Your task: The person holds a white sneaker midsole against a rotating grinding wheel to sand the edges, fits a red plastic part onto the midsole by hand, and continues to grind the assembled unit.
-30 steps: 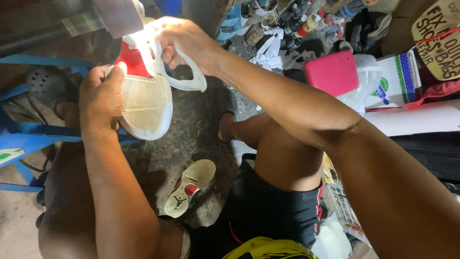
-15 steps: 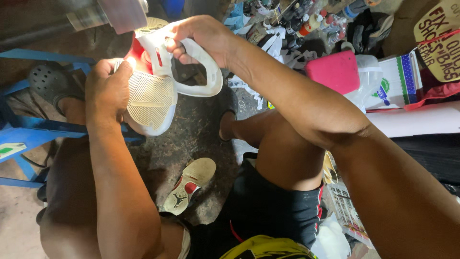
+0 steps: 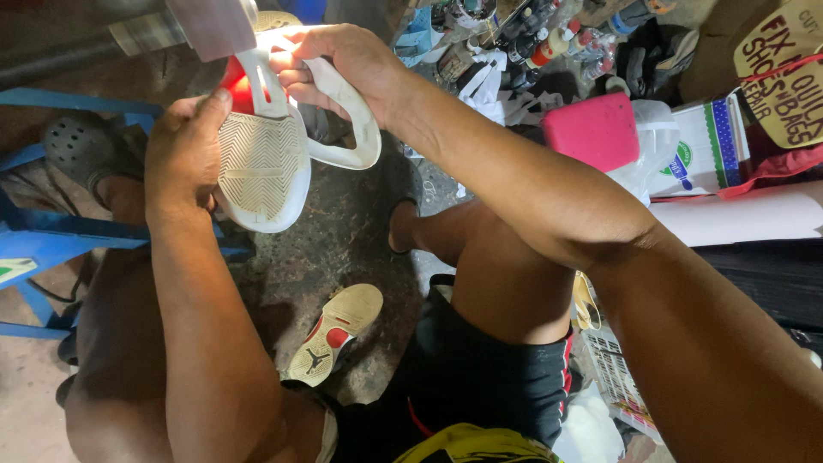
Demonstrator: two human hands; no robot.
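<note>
White sneaker (image 3: 261,167) held sole-up, tread facing cam, red upper showing at its top. L hand (image 3: 184,150) grips sneaker's left edge, thumb on sole. R hand (image 3: 343,64) just above sneaker, fingers closed on a white rubber sole strip (image 3: 356,129) curving off its right side. Below sneaker, on the ground: loose tan outsole (image 3: 334,330) w/ red patch. Well right of sneaker: pink box (image 3: 596,129).
</note>
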